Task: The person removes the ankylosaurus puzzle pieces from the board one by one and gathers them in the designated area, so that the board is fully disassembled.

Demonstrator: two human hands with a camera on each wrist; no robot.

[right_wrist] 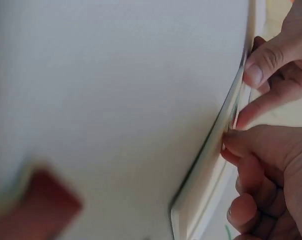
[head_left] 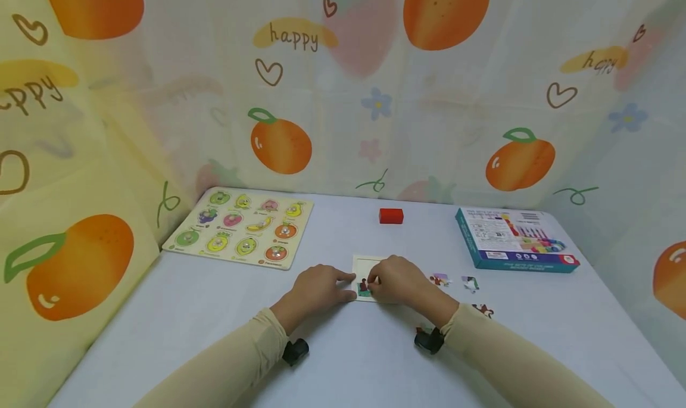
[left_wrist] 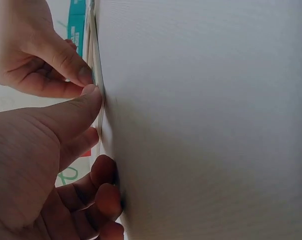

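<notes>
A small cream puzzle tray (head_left: 367,265) lies flat on the table in the middle of the head view. My left hand (head_left: 317,292) touches the tray's left edge with thumb and index finger stretched out and a gap between them. Over the tray, my right hand (head_left: 398,280) pinches a small jigsaw piece (head_left: 363,285) with brown and green on it, low in the tray. The fingertips partly cover this piece. In the right wrist view, the right thumb and index finger (right_wrist: 236,140) meet at the tray's surface; the other fingers curl in.
Loose jigsaw pieces (head_left: 470,283) lie right of the tray, with another (head_left: 483,310) nearer and one partly behind the right wrist. A fruit puzzle board (head_left: 241,226) lies at the left. A red block (head_left: 391,216) stands behind the tray; a teal-edged box (head_left: 517,241) lies back right.
</notes>
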